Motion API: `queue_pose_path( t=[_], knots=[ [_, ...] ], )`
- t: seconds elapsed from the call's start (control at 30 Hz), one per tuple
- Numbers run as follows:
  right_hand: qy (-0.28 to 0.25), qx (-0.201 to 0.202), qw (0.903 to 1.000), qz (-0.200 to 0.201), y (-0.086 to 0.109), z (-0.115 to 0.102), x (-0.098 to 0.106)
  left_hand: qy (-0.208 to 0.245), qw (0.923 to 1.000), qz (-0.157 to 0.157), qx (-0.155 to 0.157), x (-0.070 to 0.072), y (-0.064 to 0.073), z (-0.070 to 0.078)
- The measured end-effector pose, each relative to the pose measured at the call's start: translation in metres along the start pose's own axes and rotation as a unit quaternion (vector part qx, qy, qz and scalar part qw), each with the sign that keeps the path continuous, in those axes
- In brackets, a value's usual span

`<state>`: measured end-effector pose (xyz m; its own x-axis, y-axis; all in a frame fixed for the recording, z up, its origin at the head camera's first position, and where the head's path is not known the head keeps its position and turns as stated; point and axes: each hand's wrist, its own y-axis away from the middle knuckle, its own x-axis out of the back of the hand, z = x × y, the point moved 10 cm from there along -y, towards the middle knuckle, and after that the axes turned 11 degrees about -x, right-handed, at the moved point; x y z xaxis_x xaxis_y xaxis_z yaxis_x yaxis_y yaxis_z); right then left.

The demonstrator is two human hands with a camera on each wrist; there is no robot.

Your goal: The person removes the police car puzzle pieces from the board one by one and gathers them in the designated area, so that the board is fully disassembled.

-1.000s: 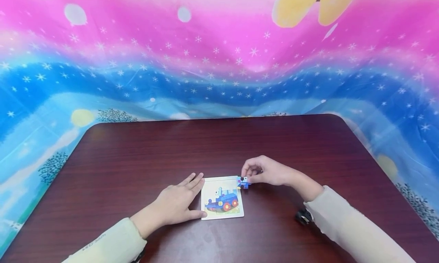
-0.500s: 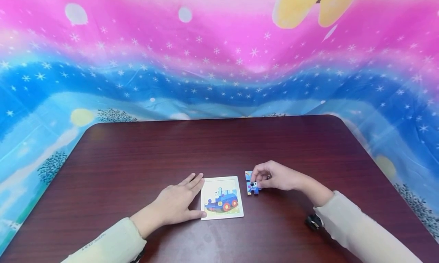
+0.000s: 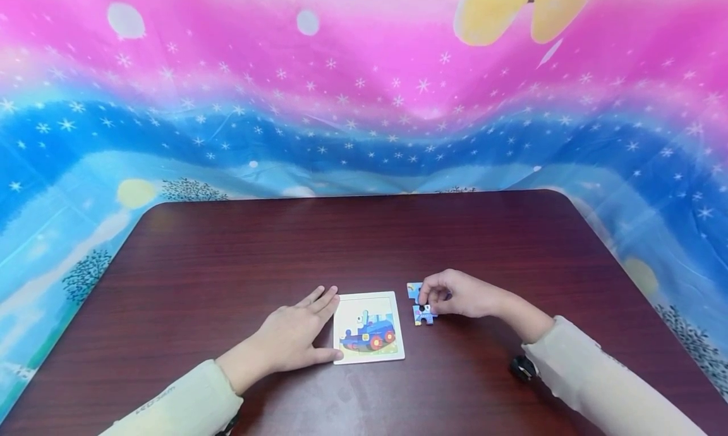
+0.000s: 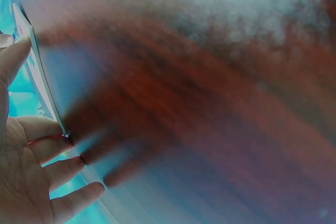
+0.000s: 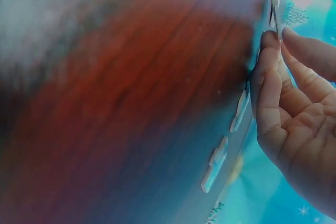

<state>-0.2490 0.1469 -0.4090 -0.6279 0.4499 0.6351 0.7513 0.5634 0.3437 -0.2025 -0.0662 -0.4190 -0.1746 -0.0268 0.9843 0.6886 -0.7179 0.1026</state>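
A square, pale-framed jigsaw puzzle board [image 3: 368, 359] with a blue tractor-like vehicle on it lies on the table. My left hand [image 3: 290, 338] rests along its left side, fingers straight and spread, the thumb at the near left corner. In the left wrist view the board's edge [image 4: 44, 82] runs between thumb and fingers. To the right of the board, my right hand [image 3: 457, 294] pinches a blue jigsaw piece [image 3: 423, 316] between thumb and fingertips. The right wrist view shows this piece [image 5: 275, 11] edge-on. Behind it another jigsaw piece [image 3: 413, 289] is partly covered by the fingers.
Two loose pieces, a nearer one [image 5: 214, 167] and a farther one [image 5: 240, 111], lie flat on the table in the right wrist view. The dark reddish-brown table [image 3: 273, 246] has rounded far corners. A pink and blue patterned cloth [image 3: 364, 126] hangs behind it.
My right hand has moved right with the pinched jigsaw piece, away from the board's far right corner, and the piece now sits slightly nearer me. My left hand has stayed still.
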Motion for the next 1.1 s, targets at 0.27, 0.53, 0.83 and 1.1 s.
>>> queue_pose_path(
  t=[0.27, 0.53, 0.83, 1.1],
  knots=[
    [0.022, -0.002, 0.9994, 0.025, -0.001, -0.001, 0.008, 0.001, 1.0000, 0.001, -0.001, 0.001, 0.001, 0.000],
    [0.047, 0.010, 0.9985, 0.028, -0.014, -0.020, 0.001, 0.000, 1.0000, -0.001, -0.001, 0.001, 0.000, 0.000],
    [0.037, 0.045, 0.9983, -0.008, -0.037, -0.048, -0.023, 0.006, 1.0000, -0.001, 0.001, 0.001, 0.000, 0.001],
    [0.062, 0.062, 0.9956, -0.035, -0.051, -0.064, -0.043, -0.001, 1.0000, 0.007, -0.006, 0.001, 0.000, 0.001]
  ],
)
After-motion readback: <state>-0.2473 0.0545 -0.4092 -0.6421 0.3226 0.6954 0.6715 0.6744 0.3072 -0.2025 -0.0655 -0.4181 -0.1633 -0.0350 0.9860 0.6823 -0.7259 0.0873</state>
